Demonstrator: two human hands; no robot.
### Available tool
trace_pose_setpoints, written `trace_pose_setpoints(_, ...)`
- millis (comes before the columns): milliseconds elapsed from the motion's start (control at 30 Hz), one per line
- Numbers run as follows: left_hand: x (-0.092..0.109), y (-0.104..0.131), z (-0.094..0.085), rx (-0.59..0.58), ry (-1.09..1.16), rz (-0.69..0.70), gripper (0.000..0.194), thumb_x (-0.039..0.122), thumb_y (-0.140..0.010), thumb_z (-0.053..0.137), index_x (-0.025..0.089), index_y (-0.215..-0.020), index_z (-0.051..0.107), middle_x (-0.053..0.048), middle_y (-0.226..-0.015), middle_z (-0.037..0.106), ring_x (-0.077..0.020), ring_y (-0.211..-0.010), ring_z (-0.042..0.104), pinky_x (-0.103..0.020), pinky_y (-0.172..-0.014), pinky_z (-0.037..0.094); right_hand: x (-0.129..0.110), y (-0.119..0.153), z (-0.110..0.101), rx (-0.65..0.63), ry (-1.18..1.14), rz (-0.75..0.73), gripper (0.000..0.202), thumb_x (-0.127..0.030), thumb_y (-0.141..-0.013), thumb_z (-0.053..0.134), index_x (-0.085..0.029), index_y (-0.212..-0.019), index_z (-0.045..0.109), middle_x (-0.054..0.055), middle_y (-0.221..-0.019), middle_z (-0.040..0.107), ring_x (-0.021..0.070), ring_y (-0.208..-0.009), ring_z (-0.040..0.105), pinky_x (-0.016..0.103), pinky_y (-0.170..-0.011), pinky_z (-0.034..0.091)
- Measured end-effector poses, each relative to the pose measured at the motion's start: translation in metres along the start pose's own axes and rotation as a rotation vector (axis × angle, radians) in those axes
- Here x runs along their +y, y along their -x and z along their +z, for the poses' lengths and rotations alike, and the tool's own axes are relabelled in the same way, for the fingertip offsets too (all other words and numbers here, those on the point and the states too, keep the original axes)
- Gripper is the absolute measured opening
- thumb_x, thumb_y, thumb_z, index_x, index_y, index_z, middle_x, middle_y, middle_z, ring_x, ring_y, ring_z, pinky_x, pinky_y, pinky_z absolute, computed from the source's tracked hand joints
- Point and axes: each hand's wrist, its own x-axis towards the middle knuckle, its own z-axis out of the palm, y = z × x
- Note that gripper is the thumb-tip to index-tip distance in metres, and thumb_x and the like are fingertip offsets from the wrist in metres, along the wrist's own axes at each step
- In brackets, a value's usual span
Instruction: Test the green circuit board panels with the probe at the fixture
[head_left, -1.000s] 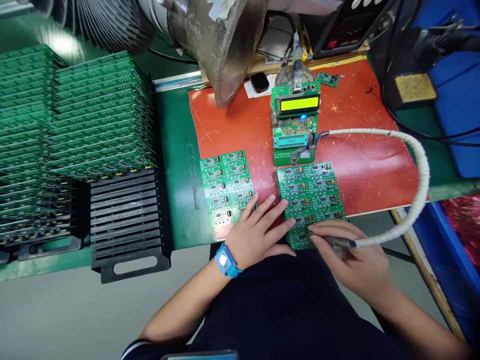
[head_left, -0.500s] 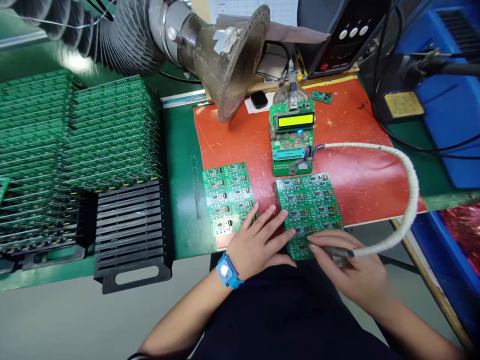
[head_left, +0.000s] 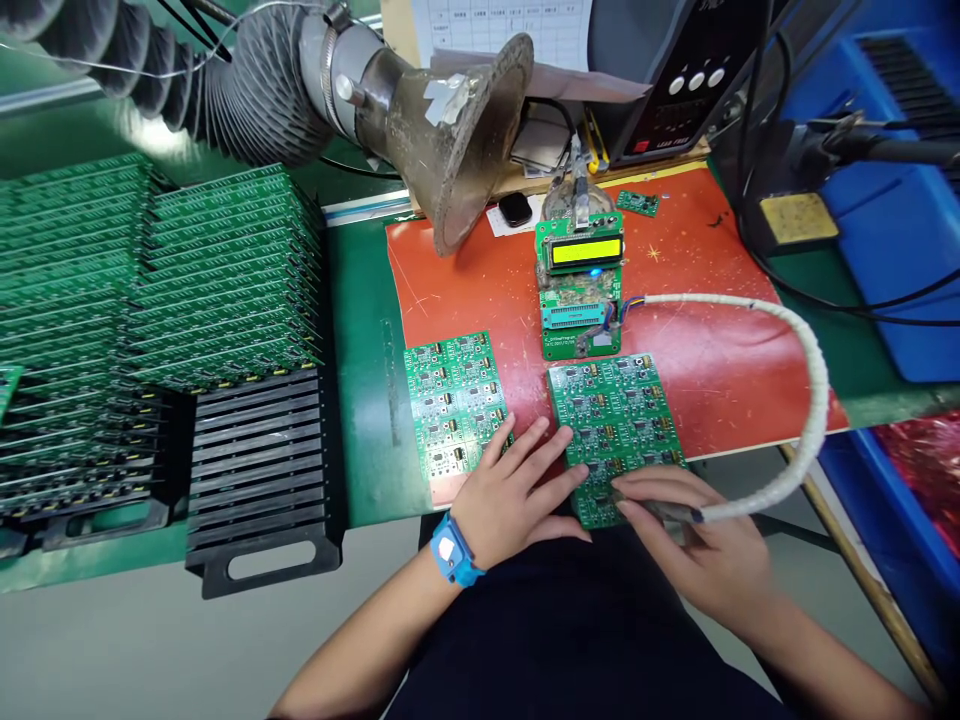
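Observation:
My left hand (head_left: pixel 510 490) lies spread, its fingertips on the left edge of a green circuit board panel (head_left: pixel 611 390). A blue watch is on that wrist. My right hand (head_left: pixel 709 545) pinches a probe (head_left: pixel 671 511) at the end of a white wrapped cable (head_left: pixel 814 370), its tip at the panel's lower part; the exact contact is hidden by my fingers. The cable runs to a programmer board (head_left: pixel 581 285) with a lit yellow display and a teal socket. Left of my left hand lies a second circuit board panel (head_left: pixel 454 395), partly under its little finger.
Black racks (head_left: pixel 259 470) at left hold many upright green boards (head_left: pixel 217 270). Above the red mat (head_left: pixel 720 370) hangs a fume extraction funnel (head_left: pixel 480 140). A soldering station (head_left: pixel 675 90), a small green board (head_left: pixel 637 203) and a yellow sponge (head_left: pixel 799 217) sit farther back. Blue bins (head_left: pixel 900 250) stand at right.
The whole view has shifted slightly. Both hands keep nearly the same places on the panel, and the probe stays in my right hand.

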Motion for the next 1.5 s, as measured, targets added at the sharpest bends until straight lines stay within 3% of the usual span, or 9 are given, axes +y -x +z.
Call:
trace_pose_setpoints(500,0.0004,0.0007,-0.0001,-0.020,0.027,-0.007,0.064,0.069,-0.079,0.052,0.023,-0.124,0.055,-0.008,-0.137,0.051,-0.0279,-0.134,0.040,-0.054,-0.114,0.027,0.0009,-0.0001,-0.0006,-0.020,-0.007,-0.015,0.015,-0.011,-0.085,0.060,-0.019,-0.098,0.061,0.005,-0.087,0.068,0.0168,-0.082,0.066,0.028,-0.075,0.057)
trace_pose_setpoints(1500,0.0005,0.0014,0.0003,-0.020,0.017,-0.010,0.065,0.069,-0.078,0.053,0.024,-0.125,0.054,-0.008,-0.138,0.050,-0.0278,-0.134,0.038,-0.055,-0.114,0.026,-0.0033,-0.0032,-0.0008,0.001,0.000,-0.021,0.013,-0.011,-0.085,0.060,-0.020,-0.095,0.061,0.004,-0.085,0.069,0.0161,-0.080,0.067,0.027,-0.074,0.057)
